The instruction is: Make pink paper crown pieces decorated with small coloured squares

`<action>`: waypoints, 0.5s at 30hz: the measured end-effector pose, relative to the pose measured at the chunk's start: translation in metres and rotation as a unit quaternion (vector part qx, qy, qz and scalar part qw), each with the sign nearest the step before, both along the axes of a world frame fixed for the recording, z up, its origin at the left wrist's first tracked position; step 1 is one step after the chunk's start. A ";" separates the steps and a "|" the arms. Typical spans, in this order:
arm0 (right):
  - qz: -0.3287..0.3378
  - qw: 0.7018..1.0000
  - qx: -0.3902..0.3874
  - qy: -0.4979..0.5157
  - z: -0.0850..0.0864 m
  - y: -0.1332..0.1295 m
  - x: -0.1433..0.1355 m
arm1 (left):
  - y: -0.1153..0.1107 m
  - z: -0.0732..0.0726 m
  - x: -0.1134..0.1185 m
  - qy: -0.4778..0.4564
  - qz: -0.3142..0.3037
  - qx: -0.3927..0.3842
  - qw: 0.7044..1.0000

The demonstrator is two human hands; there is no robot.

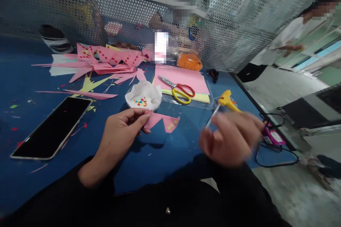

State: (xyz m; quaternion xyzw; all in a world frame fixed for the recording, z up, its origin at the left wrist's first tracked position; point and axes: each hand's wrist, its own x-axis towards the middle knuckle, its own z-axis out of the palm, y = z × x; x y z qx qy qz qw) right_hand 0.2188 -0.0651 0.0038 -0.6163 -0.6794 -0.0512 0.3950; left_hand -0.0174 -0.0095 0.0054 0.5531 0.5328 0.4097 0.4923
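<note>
In the head view, my left hand (121, 131) is closed, with thumb and fingers pinching the left end of a pink paper strip (151, 120). The strip has a notch cut in its lower edge and small yellow paper bits on its right part. My right hand (230, 138) is smeared by motion to the right of the strip, so its grip does not show. Just beyond it lies a yellow glue gun (226, 99) with a whitish stick (213, 116) running towards the fingers. Behind the strip, a white-lined bowl (154, 92) holds small coloured bits (142, 101).
Scissors (177, 88) lie on pink and yellow sheets (183, 72). A phone (54, 127) is at left, with pink cut strips (106, 60) beyond. A lit screen (161, 46) stands against a perforated metal panel (149, 5). A purple device with black cable (274, 136) sits at right. Another person stands at far right.
</note>
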 end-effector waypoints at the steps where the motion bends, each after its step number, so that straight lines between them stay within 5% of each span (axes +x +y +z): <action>1: -0.028 0.999 0.023 -0.021 0.003 0.010 0.013 | 0.000 0.000 0.000 -0.001 0.005 -0.003 1.000; 4: -0.188 0.960 0.015 -0.209 0.004 0.034 0.070 | 0.000 0.000 -0.001 -0.007 0.021 -0.015 1.000; 9: -0.237 0.908 -0.138 -0.316 -0.016 0.043 0.153 | 0.001 -0.004 -0.001 -0.037 0.029 -0.031 0.998; 15: -0.273 0.880 -0.257 -0.292 -0.017 0.048 0.153 | 0.002 -0.003 0.000 -0.049 0.040 -0.051 0.997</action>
